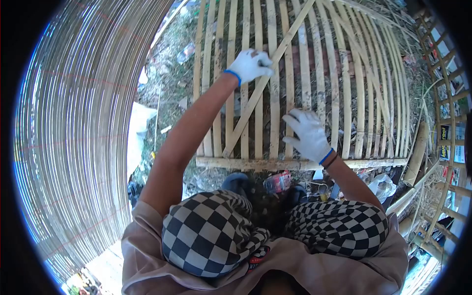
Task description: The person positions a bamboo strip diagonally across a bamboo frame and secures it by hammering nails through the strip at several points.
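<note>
A frame of pale bamboo slats (259, 123) lies in front of me, its slats side by side above a bamboo crossbar (236, 164). One long bamboo strip (250, 109) runs diagonally over the slats. My left hand (249, 65), in a white glove with a blue cuff, is at this strip's upper part, its fingers curled with the tips at the strip's edge. Lower and to the right, my right hand (309, 135), gloved the same way, is over the slats near the crossbar. Its fingers are spread, and nothing shows in them.
A tall screen of thin slats (78, 123) curves along the left. On the right stands a bamboo lattice (445, 120), with a bamboo pole (416, 152) beside it. Between my feet lies a plastic bottle (278, 182); a clear plastic bag (382, 187) sits right of my knees.
</note>
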Demonstrator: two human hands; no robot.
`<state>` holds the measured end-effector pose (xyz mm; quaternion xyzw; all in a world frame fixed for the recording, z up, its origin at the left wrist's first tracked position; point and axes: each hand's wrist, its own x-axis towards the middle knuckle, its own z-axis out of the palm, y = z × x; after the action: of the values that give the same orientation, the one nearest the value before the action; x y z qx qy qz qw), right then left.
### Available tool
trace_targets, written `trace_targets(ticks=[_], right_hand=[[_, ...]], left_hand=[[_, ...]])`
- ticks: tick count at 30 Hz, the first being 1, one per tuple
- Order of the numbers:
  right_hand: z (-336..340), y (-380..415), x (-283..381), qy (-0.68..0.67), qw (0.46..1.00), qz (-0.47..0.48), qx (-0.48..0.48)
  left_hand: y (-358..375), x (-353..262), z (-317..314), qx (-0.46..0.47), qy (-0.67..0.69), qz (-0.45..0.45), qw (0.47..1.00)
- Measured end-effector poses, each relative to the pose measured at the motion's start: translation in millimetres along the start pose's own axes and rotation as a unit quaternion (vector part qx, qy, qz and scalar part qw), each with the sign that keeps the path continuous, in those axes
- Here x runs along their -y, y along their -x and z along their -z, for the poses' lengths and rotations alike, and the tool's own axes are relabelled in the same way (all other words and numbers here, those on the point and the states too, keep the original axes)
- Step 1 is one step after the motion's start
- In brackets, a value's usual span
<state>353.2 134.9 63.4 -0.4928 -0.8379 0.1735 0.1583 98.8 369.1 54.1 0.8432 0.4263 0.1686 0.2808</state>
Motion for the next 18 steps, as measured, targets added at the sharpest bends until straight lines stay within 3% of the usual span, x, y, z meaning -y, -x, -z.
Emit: trace_targets(ticks=[4, 15, 18], right_hand=[[-4, -8, 1, -0.003, 1.0, -0.011, 0.0], [-10, -12, 0, 0.022, 0.999, -0.023, -0.005], [-11, -14, 1, 0.026, 0.999, -0.031, 0.0]], left_hand=[[-14, -6, 8, 0.025, -0.08, 0.003, 0.996], [-15, -13, -4, -0.027, -0.083, 0.038, 0.995], [-19, -11, -4, -0.018, -0.141, 0.02, 0.99]])
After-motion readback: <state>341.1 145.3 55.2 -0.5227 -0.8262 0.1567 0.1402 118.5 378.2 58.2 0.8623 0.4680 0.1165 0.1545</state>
